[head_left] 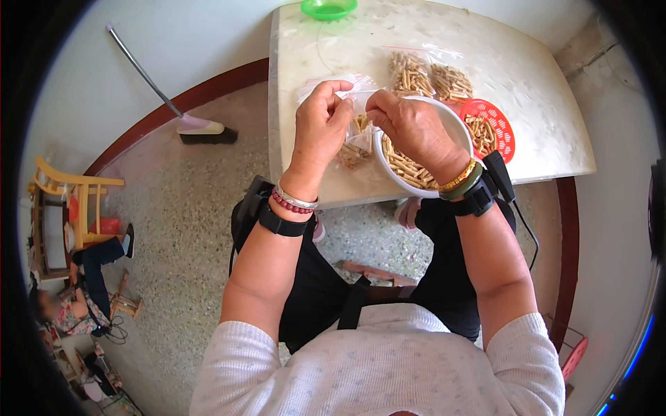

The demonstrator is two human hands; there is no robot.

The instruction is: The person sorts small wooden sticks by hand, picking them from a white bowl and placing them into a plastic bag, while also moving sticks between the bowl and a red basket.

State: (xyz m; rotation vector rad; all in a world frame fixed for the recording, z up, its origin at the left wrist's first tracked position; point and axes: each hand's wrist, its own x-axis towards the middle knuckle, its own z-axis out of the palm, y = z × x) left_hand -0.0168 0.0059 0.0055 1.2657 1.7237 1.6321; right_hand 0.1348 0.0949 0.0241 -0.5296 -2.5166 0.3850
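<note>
The left hand (pixel 322 123), left of the white bowl (pixel 454 121), and the right hand (pixel 416 128), above it, each have a closed grip on a clear bag (pixel 359 141) beside the bowl, probably keeping its sticks (pixel 354 155) from spilling.

Bright, even, pale light, its source out of view. The table (pixel 520 76) is the brightest surface, almost washed out, and the plastic bags (pixel 409 73) on it catch small glints. The floor (pixel 173 270) is duller, darkest under the table. Left hand (pixel 320 132) and right hand (pixel 414 128) look fairly sharp — a seated person's head (pixel 47 305) at left is blurred. Wide-lens distortion bows the walls (pixel 208 35) — black rounds the corners.
</note>
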